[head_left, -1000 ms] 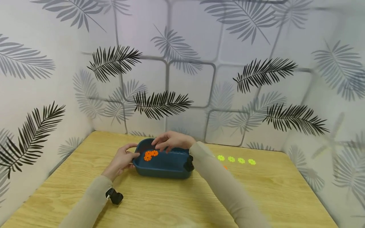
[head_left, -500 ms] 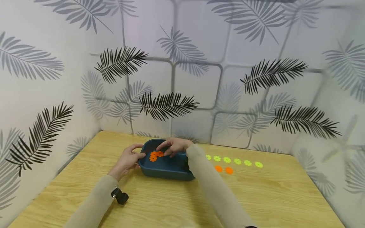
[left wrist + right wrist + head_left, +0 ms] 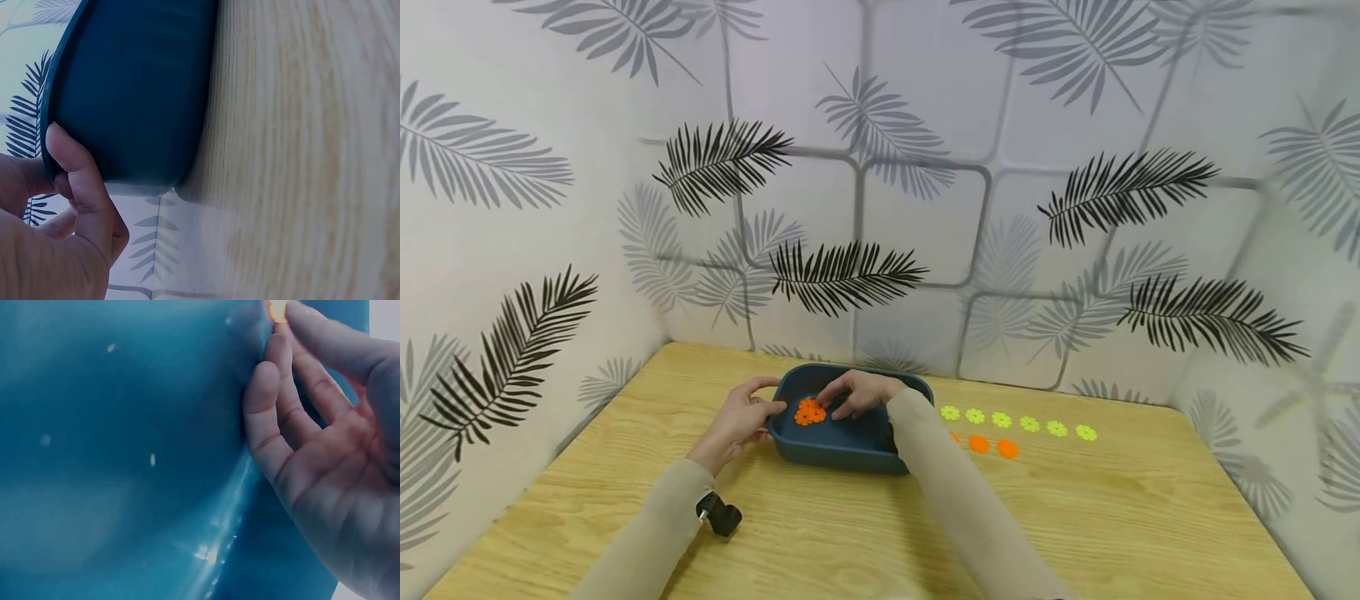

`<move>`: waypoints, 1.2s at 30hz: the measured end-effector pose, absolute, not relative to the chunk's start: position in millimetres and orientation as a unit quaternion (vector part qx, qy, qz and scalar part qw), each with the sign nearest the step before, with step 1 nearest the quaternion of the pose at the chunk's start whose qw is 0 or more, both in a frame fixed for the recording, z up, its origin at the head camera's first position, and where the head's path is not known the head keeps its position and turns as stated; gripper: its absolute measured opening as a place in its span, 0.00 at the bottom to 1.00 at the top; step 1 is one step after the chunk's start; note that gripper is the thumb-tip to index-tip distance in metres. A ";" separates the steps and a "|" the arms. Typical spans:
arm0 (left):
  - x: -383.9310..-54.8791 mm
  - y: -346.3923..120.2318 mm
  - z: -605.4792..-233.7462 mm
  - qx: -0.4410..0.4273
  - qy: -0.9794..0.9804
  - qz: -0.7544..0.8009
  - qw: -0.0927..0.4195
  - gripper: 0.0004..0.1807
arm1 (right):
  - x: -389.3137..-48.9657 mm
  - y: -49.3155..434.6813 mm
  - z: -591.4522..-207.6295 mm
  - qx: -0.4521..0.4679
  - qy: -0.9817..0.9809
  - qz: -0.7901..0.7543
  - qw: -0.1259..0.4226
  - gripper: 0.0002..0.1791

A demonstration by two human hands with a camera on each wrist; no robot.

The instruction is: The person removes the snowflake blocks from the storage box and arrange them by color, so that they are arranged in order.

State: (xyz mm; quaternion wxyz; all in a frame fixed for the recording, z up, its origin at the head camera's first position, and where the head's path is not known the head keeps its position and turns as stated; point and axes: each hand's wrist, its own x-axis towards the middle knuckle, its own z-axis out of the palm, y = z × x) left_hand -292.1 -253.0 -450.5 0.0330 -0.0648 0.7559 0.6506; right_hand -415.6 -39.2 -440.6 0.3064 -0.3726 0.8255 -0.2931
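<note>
A dark blue plastic tub (image 3: 842, 457) stands on the table, and fills much of the left wrist view. My left hand (image 3: 735, 423) grips its left end, with the thumb over the rim and fingers behind the wall. Inside the tub, near that end, several orange flower-shaped pieces (image 3: 807, 413) lie clustered. Reaching in over the tub, my right hand (image 3: 861, 394) has its fingertips at the cluster. The right wrist view has an orange piece (image 3: 278, 310) between thumb and fingertip, partly cut off by the frame's top; the other fingers are loosely bent.
Right of the tub, yellow-green flower-shaped pieces (image 3: 1001, 420) form a row on the wooden table (image 3: 1120, 517). In front of them lie orange pieces (image 3: 978, 444), one partly behind the right sleeve (image 3: 958, 492). A leaf-patterned wall (image 3: 917, 333) borders the table's back.
My right hand has lowered into the tub and its fingertips have moved to the orange pieces, which now sit closer together. My left hand keeps its grip. The head view has shifted slightly.
</note>
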 end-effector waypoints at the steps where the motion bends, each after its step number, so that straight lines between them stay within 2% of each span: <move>1: -292.1 -253.2 -450.5 -0.065 0.756 0.650 0.033 0.27 | -414.5 -40.5 -439.8 -0.380 0.828 -0.279 0.304 0.26; 4: -291.8 -253.6 -450.7 -0.064 0.758 0.648 0.033 0.27 | -411.0 -44.5 -438.7 -0.400 0.834 -0.239 0.296 0.27; 11: -292.4 -253.1 -451.7 -0.068 0.759 0.646 0.033 0.27 | -408.7 -48.7 -441.8 -0.416 0.844 -0.214 0.263 0.18; 20: -296.2 -252.6 -452.3 -0.067 0.759 0.647 0.031 0.27 | -409.4 -46.7 -440.5 -0.410 0.854 -0.215 0.236 0.12; 31: -295.4 -252.3 -452.9 -0.066 0.763 0.643 0.030 0.27 | -409.9 -40.8 -441.0 -0.386 0.843 -0.265 0.266 0.10; 36: -295.4 -254.0 -453.3 -0.070 0.759 0.647 0.029 0.27 | -411.2 -37.8 -437.9 -0.371 0.832 -0.300 0.283 0.13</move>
